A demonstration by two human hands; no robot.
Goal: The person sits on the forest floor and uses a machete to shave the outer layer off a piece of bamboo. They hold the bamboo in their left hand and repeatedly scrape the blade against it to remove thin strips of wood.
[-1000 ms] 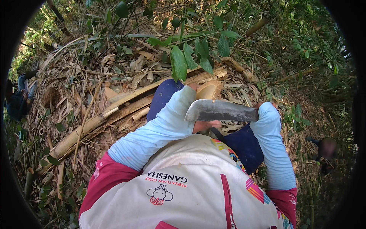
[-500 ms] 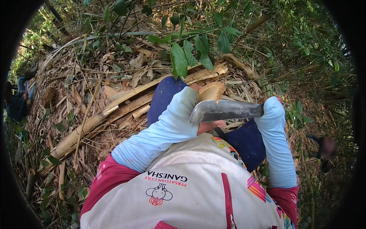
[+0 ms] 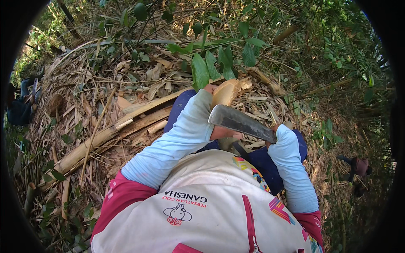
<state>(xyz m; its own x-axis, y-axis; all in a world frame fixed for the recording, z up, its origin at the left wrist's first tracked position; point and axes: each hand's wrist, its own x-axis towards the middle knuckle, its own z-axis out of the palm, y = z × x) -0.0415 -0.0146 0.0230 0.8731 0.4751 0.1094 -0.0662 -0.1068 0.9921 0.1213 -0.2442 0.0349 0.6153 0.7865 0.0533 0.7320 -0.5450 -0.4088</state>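
Observation:
My left hand (image 3: 225, 133), partly covered by its light blue sleeve and the blade, is closed on a pale, carved-looking piece of wood (image 3: 226, 92) that stands up between my knees. Fingers show at the wood's left edge. My right hand (image 3: 274, 129) grips a machete, its fist wrapped around the mostly hidden handle. The broad grey machete blade (image 3: 242, 122) slants up to the left, its tip just below the wood piece and over my left hand. Whether the blade touches the wood, I cannot tell.
Split bamboo or wood poles (image 3: 105, 135) lie across dry leaf litter at left. A leafy green branch (image 3: 211, 63) hangs just beyond the wood piece. One person (image 3: 21, 105) is at the far left, another (image 3: 360, 166) at the far right. Undergrowth surrounds the spot.
My right hand has drawn the machete left and toward me, and the blade has tilted from nearly level to tip-up. The wood piece has shifted slightly left and away with my left hand.

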